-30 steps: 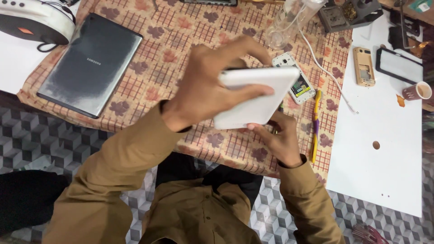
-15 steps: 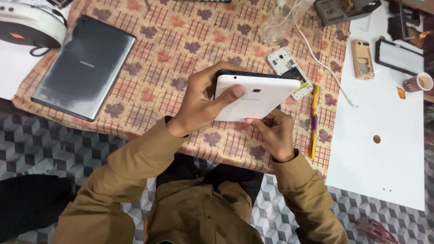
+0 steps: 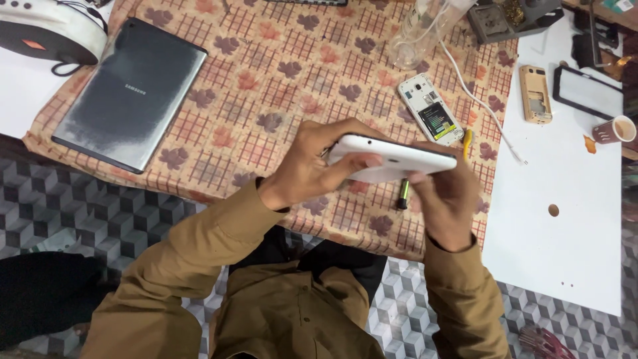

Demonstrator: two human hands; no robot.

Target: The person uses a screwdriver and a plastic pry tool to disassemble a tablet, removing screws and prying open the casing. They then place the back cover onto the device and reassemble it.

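Note:
A white tablet [image 3: 392,158] is held edge-on above the patterned cloth [image 3: 266,100]. My left hand [image 3: 312,166] grips its left end, thumb on top. At the right end my right hand [image 3: 445,196] clasps it from below and behind. Just beneath the tablet a dark pen-like tool [image 3: 403,194] lies on the cloth. A white phone with its back cover off [image 3: 430,110] sits beyond my hands, next to a yellow tool [image 3: 467,141].
A grey tablet [image 3: 129,96] lies face down at the left, near a white device [image 3: 46,30]. A clear bottle [image 3: 419,33], a white cable [image 3: 478,100], a gold phone [image 3: 535,93], a black-framed screen [image 3: 588,90] and a paper cup [image 3: 615,129] sit on the white board [image 3: 558,219] and around it.
The white tablet has been tilted from showing its flat back to nearly edge-on and lowered a little. My right hand moved from beneath it to its right end.

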